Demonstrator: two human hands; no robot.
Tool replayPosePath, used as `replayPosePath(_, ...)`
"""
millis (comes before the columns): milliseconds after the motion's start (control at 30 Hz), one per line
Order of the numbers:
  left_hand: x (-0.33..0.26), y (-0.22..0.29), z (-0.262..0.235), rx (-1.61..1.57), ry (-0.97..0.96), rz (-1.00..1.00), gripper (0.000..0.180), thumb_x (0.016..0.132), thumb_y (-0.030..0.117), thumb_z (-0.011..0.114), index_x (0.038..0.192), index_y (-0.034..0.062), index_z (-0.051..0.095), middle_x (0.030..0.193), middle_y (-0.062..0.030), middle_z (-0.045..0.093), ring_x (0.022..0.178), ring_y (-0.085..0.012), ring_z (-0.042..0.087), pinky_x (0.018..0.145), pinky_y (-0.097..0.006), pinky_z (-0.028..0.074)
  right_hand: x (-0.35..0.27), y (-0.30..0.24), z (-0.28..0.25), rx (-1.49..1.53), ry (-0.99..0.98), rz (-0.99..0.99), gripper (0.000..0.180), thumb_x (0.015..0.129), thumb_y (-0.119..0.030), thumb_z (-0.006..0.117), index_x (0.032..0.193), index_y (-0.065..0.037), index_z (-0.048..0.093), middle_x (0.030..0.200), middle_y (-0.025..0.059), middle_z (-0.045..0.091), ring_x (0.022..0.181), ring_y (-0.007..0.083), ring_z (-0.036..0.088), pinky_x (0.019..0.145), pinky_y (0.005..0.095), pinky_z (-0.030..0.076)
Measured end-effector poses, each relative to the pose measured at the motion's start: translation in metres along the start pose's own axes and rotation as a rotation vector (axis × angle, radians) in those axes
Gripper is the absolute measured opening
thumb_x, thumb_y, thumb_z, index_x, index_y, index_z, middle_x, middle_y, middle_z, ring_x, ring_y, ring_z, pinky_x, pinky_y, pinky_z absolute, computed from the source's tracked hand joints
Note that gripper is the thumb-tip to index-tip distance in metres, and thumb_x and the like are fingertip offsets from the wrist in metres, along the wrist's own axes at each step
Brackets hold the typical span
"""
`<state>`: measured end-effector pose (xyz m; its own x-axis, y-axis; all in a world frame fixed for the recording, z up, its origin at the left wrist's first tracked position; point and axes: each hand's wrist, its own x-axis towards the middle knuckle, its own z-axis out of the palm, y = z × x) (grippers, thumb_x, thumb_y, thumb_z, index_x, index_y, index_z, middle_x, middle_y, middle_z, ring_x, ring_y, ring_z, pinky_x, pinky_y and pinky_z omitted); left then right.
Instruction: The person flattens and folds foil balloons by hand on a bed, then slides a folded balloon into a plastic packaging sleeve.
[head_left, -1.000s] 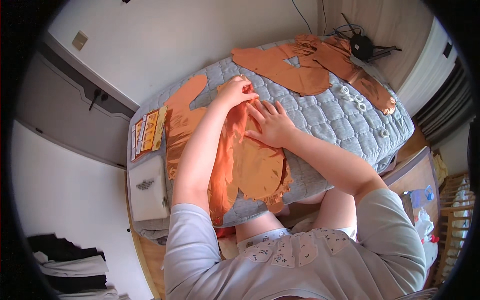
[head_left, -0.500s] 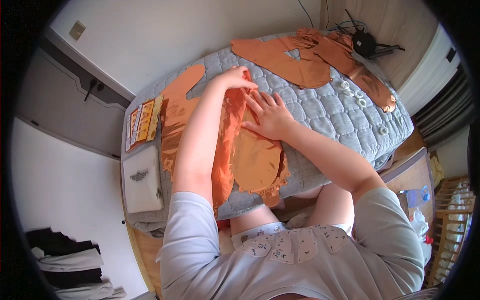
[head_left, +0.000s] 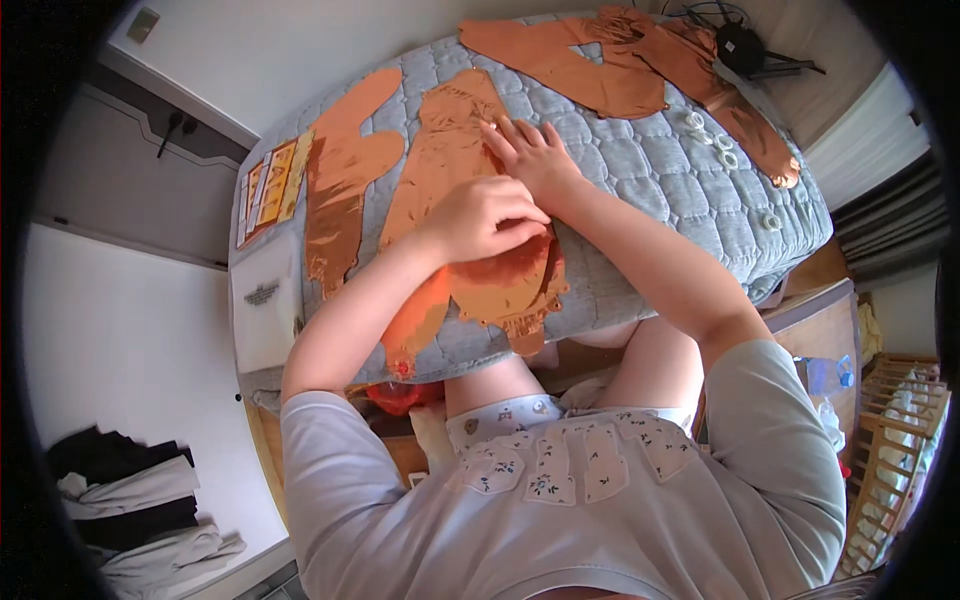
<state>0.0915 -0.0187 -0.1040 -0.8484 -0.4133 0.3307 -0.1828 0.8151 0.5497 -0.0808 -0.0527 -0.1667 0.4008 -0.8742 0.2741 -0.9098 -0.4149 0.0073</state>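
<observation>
Several flat, deflated copper-orange foil balloons lie on the grey quilted mattress [head_left: 640, 215]. My left hand [head_left: 485, 218] is over the middle foil balloon [head_left: 440, 170], fingers curled and thumb and fingertips pressed together at its right edge; the foil between them is mostly hidden. Just beyond it, my right hand [head_left: 540, 165] lies spread and open, its fingertips on the right edge of the same foil. The lower end, a rounded shape with small tabs [head_left: 500, 290], reaches toward my lap. A second foil balloon [head_left: 350, 165] lies at the left.
More foil balloons [head_left: 565, 65] lie at the far side. White tape rolls [head_left: 724, 150] sit at the right. A black device with antennas [head_left: 745, 50] stands at the far right corner. Yellow-orange packets [head_left: 270, 190] and a white padded packet [head_left: 265, 285] lie at the left edge.
My left hand has come down toward me and to the right from the foil's upper part. The upper foil, bunched before, now lies spread out. The view has shifted slightly.
</observation>
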Motion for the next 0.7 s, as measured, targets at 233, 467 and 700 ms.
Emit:
replayPosePath(233,-0.012,0.007,0.03,0.193,0.05,0.107,0.015,0.09,0.016,0.071,0.102,0.0089,0.077,0.099,-0.0038,0.071,0.095,-0.0225,0.066,0.088,-0.037,0.055,0.001,-0.009,-0.017,0.092,-0.073,0.078,0.094,0.096,-0.078,0.033,0.164,-0.014,0.018,0.167,0.0126,0.027,0.154,0.0316,0.024,0.124,0.0569,0.017)
replayPosePath(467,-0.014,0.025,0.041,0.283,0.074,0.096,0.017,0.091,0.017,0.069,0.103,0.0093,0.076,0.101,-0.0051,0.071,0.101,-0.0238,0.065,0.09,-0.038,0.054,-0.001,-0.009,-0.02,0.115,-0.089,0.089,0.093,0.096,-0.077,0.034,0.164,-0.015,0.018,0.167,0.0128,0.026,0.154,0.0311,0.024,0.124,0.0581,0.016)
replayPosePath(700,-0.037,0.083,0.027,-0.092,-0.056,-0.177,0.042,0.093,0.011,0.07,0.134,0.0105,0.065,0.121,-0.0128,0.067,0.109,-0.0293,0.064,0.097,-0.039,0.05,-0.004,-0.01,-0.022,0.164,-0.057,0.089,0.091,0.096,-0.076,0.038,0.162,-0.015,0.025,0.166,0.0119,0.03,0.154,0.0306,0.026,0.124,0.056,0.017)
